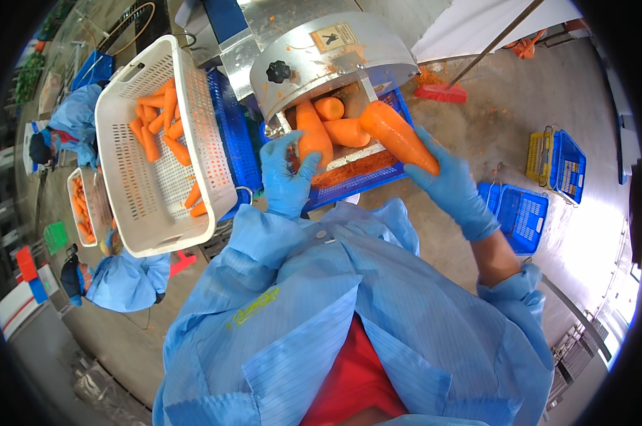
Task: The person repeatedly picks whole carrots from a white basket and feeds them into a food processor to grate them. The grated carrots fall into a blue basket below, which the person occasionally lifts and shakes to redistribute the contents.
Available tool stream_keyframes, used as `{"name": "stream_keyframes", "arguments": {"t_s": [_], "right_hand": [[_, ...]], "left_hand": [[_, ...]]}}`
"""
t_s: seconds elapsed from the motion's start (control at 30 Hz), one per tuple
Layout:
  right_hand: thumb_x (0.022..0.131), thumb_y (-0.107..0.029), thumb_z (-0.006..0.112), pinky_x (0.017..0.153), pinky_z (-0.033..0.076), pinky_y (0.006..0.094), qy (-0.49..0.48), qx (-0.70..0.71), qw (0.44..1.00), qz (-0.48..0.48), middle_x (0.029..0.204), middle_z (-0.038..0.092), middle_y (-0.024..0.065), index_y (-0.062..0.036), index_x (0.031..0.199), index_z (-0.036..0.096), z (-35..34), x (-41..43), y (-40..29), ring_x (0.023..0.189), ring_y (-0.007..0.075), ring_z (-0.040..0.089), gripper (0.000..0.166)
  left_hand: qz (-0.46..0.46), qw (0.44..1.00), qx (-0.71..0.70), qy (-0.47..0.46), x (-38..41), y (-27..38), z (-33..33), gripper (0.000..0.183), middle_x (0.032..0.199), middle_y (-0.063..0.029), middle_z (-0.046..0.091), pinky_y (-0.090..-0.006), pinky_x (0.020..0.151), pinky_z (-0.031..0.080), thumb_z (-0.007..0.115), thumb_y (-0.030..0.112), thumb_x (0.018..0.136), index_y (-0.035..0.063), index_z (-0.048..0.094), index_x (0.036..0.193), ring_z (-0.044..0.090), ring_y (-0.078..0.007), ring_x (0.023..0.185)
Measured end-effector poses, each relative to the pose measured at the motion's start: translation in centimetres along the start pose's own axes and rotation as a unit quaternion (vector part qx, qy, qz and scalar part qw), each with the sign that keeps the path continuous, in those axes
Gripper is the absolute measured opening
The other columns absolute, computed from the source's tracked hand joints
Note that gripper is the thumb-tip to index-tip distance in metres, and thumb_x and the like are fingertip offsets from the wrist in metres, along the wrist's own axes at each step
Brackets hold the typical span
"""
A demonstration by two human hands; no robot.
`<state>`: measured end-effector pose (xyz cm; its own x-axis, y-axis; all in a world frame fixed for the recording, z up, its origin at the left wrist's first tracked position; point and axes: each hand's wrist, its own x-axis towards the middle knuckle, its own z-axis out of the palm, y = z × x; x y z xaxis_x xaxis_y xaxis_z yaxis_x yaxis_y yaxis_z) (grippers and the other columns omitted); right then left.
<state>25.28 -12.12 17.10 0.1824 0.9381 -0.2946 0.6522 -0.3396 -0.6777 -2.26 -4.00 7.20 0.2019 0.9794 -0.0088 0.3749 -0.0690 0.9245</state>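
My left hand (287, 173), in a blue glove, grips the lower end of a peeled carrot (314, 136) that points up into the mouth of a metal cutting machine (331, 58). Held in my gloved right hand (451, 183) is another thick carrot (398, 136), tilted, its broad end over the right side of the machine's feed tray (351, 157). Between the two hands lie a carrot on its side (347, 132) and one seen end-on (329, 108). Orange shreds (353, 169) fill part of the blue crate (361, 190) beneath the tray. The machine's inside is hidden by its curved cover.
A white perforated crate (156, 191) with several carrots stands on my left, on a blue crate (234, 128). Two co-workers (121, 282) (76, 120) are further left. At right are a red broom (442, 92), blue crates (523, 215) and a yellow crate (538, 157) on the floor.
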Motion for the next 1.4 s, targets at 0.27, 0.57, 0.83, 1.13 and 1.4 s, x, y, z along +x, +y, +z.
{"name": "stream_keyframes", "arguments": {"t_s": [0.27,0.57,0.83,1.13,1.4], "right_hand": [[0.078,-0.033,0.071,0.087,0.049,0.0369,-0.227,-0.015,0.971,0.075,0.111,0.064,0.0232,-0.0062,0.134,0.05,-3.8,2.7,-3.5,0.1,0.0322,0.064,0.065],[0.078,-0.031,0.069,0.09,0.048,0.0366,-0.172,-0.069,0.982,0.031,0.115,0.062,0.0233,-0.0027,0.131,0.051,-3.9,3.4,-4.5,0.105,0.0343,0.062,0.063],[0.077,-0.025,0.068,0.08,0.051,0.039,-0.206,-0.134,0.969,-0.005,0.099,0.065,0.0261,0.0004,0.125,0.055,-1.5,6.3,-8.8,0.089,0.0374,0.065,0.056],[0.078,-0.024,0.07,0.064,0.051,0.0425,-0.144,-0.218,0.962,-0.079,0.084,0.064,0.0228,-0.0005,0.128,0.053,0.9,5.2,-10.3,0.071,0.0375,0.064,0.057],[0.078,-0.026,0.07,0.059,0.052,0.0372,-0.183,-0.316,0.931,0.012,0.087,0.063,0.0182,-0.0111,0.137,0.046,3.2,4.9,-11.8,0.067,0.0299,0.065,0.065]], "left_hand": [[-0.179,0.921,-0.344,0.029,0.7,-1.2,0.7,0.074,0.117,-0.0182,0.05,-0.0251,0.071,0.054,0.073,0.011,0.082,-0.0035,0.031,0.14,0.059,-0.0214,0.099],[-0.246,0.898,-0.364,0.016,1.1,-1.9,0.2,0.074,0.094,-0.0076,0.056,-0.0233,0.061,0.049,0.076,0.009,0.079,-0.0056,0.033,0.138,0.057,-0.0107,0.072],[-0.258,0.908,-0.331,0.02,2.1,-2.9,0.2,0.056,0.085,-0.0006,0.052,-0.0187,0.062,0.046,0.081,0.011,0.074,-0.0008,0.047,0.118,0.051,-0.0068,0.072],[-0.263,0.911,-0.317,0.034,2.6,-2.5,0.7,0.051,0.078,0.0036,0.045,-0.0163,0.056,0.039,0.082,0.011,0.072,0.002,0.048,0.108,0.041,-0.0036,0.066],[-0.284,0.905,-0.315,0.032,3.3,-2.4,0.9,0.047,0.077,0.0024,0.049,-0.0177,0.057,0.041,0.082,0.01,0.072,0.0026,0.047,0.104,0.043,-0.0042,0.064]]}}
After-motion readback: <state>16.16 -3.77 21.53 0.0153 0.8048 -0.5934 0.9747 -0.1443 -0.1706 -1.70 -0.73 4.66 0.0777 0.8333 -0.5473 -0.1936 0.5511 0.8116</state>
